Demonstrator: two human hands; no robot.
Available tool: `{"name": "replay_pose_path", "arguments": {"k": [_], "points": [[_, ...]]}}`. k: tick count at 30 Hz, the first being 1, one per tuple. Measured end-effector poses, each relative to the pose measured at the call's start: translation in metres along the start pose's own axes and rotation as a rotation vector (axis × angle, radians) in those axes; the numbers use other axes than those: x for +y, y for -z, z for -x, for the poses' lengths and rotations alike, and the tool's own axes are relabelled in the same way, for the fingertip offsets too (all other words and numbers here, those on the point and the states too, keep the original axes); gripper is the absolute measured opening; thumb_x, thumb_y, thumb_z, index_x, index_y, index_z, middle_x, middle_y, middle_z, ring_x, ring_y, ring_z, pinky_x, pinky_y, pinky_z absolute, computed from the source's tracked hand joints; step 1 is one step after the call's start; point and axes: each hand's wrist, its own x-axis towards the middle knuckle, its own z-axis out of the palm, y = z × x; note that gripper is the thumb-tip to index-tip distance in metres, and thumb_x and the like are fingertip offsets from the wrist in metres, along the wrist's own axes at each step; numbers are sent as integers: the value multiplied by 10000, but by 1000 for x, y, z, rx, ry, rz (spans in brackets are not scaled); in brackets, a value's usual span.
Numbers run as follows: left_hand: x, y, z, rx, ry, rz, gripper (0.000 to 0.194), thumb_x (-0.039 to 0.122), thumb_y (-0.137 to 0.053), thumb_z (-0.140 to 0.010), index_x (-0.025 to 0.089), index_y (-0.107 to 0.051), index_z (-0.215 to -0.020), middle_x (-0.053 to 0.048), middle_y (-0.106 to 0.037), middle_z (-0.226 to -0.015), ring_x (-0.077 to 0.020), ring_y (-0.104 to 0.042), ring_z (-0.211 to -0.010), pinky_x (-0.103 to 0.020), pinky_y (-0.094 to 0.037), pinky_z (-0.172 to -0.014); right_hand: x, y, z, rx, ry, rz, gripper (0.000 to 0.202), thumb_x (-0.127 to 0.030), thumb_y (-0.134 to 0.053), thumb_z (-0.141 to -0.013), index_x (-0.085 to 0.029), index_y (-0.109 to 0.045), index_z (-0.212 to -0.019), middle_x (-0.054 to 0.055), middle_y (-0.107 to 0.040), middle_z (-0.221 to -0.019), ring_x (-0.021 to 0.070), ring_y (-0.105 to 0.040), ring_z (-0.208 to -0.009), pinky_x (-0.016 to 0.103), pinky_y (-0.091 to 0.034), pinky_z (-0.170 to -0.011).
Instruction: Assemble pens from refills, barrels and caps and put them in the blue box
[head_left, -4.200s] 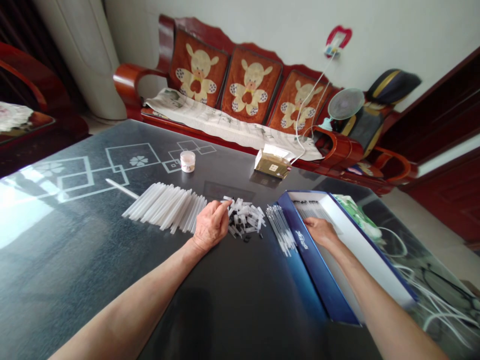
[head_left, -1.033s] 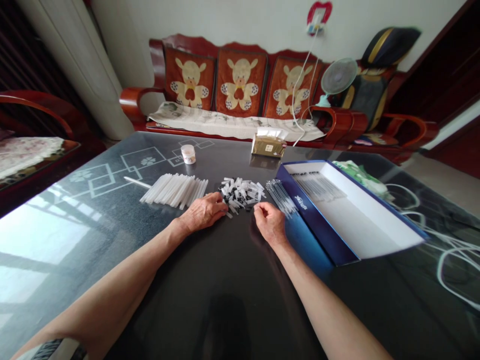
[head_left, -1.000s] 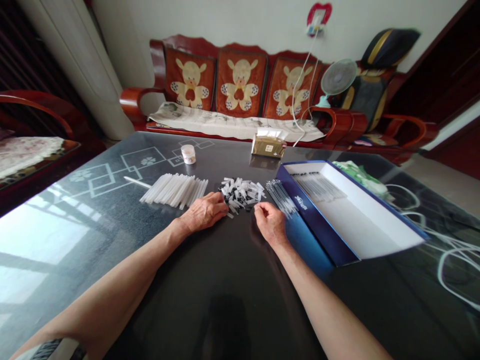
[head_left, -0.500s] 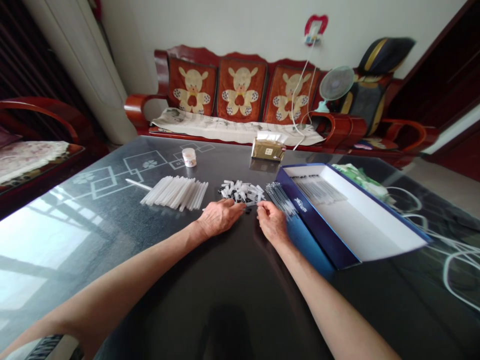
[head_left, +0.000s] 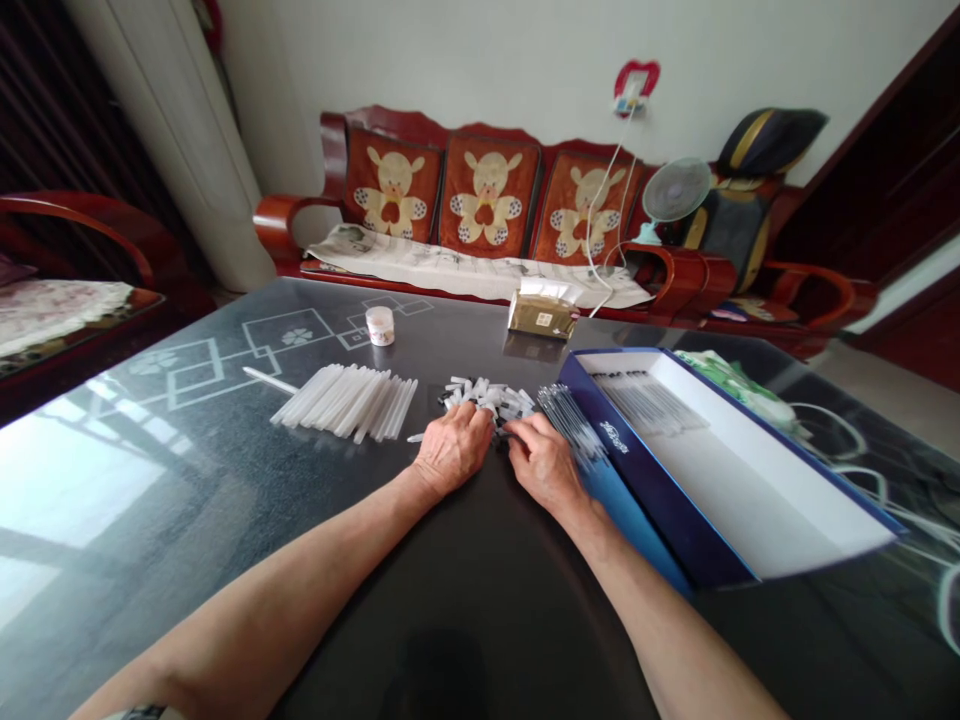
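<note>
Head view has my left hand (head_left: pixel 454 448) moved in closer to my right hand (head_left: pixel 547 465) at the small-piece pile (head_left: pixel 480 391), between white tubes (head_left: pixel 341 402) and thin rods (head_left: pixel 571 422); both hands' fingers curl narrow; whether they hold anything, I can't tell.

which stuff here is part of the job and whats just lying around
Likely part of the job:
small black and white pieces
white tubes
blue box
thin rods inside and beside it

Probably just lying about:
white tub
tissue box
green and white packet
</note>
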Motion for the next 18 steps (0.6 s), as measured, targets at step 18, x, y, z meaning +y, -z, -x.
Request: {"name": "replay_pose_path", "arguments": {"k": [18], "points": [[-7, -2, 0, 189, 102, 128, 215, 344, -473, -952, 194, -626, -962, -25, -658, -820, -152, -642, -798, -220, -422, -636, 33, 15, -9, 512, -124, 36, 200, -163, -482, -857, -171, -674, -913, 73, -663, -897, 174, -628, -791, 297, -517, -742]]}}
